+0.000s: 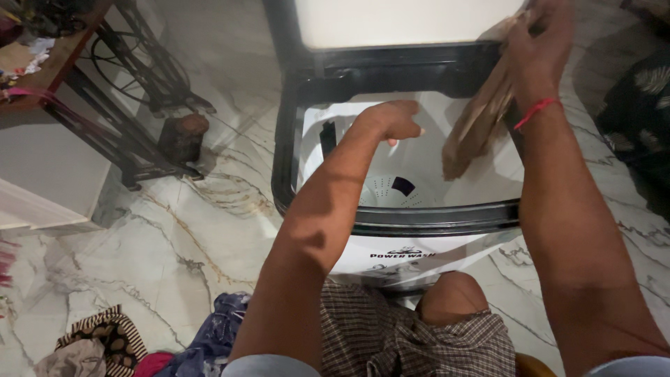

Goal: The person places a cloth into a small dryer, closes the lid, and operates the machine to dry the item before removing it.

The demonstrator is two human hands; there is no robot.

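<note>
A white top-loading washing machine [391,218] with a black rim stands open in front of me, its white tub [405,188] showing perforated holes at the bottom. My left hand [391,119] reaches over the tub opening with fingers curled down and nothing seen in it. My right hand [537,42], with a red thread on the wrist, grips a brown cloth [474,126] that hangs down over the tub's right side. The raised lid [391,21] stands behind.
A pile of clothes [139,342] lies on the marble floor at lower left. A treadle sewing machine stand [139,77] with a wooden top stands at upper left. A white cabinet edge [42,188] is at left. My knee presses near the machine front.
</note>
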